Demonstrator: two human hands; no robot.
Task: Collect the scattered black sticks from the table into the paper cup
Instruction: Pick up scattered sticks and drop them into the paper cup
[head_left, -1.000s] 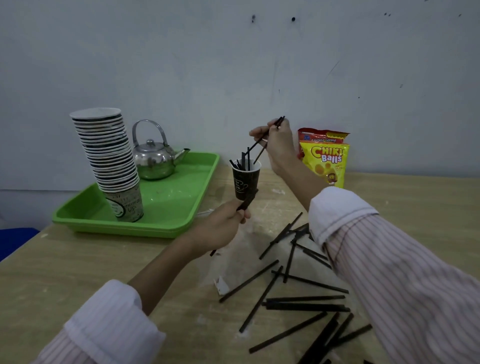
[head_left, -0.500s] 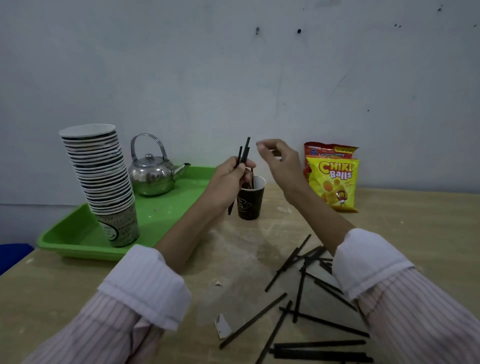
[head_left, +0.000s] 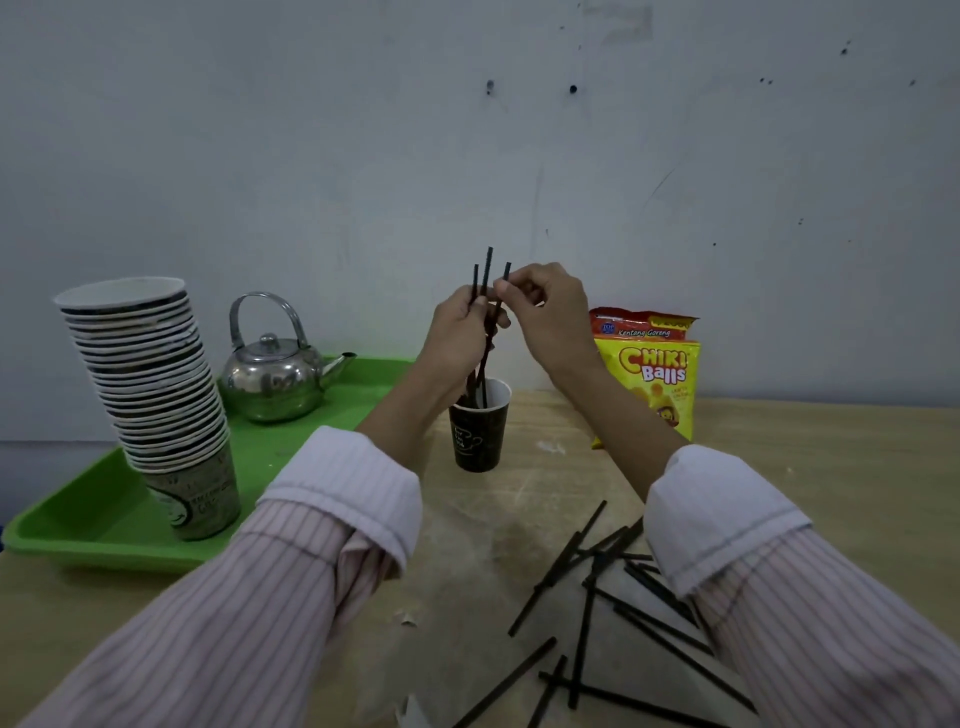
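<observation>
A black paper cup (head_left: 478, 436) stands upright on the wooden table (head_left: 831, 467), with stick ends inside it. Right above the cup my left hand (head_left: 460, 332) grips a few black sticks (head_left: 487, 270) held upright, their lower ends reaching into the cup. My right hand (head_left: 545, 312) is beside it and pinches the top of the rightmost stick with thumb and fingertip. Several more black sticks (head_left: 587, 597) lie scattered on the table at the lower right, partly under my right sleeve.
A green tray (head_left: 104, 535) at the left holds a tall leaning stack of paper cups (head_left: 150, 395) and a metal kettle (head_left: 275, 379). A yellow snack bag (head_left: 649, 379) leans against the wall behind the cup. A paper scrap (head_left: 410, 714) lies near the front edge.
My left hand carried its sticks up from the table to above the cup. My right hand let its sticks into the cup, then moved left and now pinches a stick in the left hand's bunch.
</observation>
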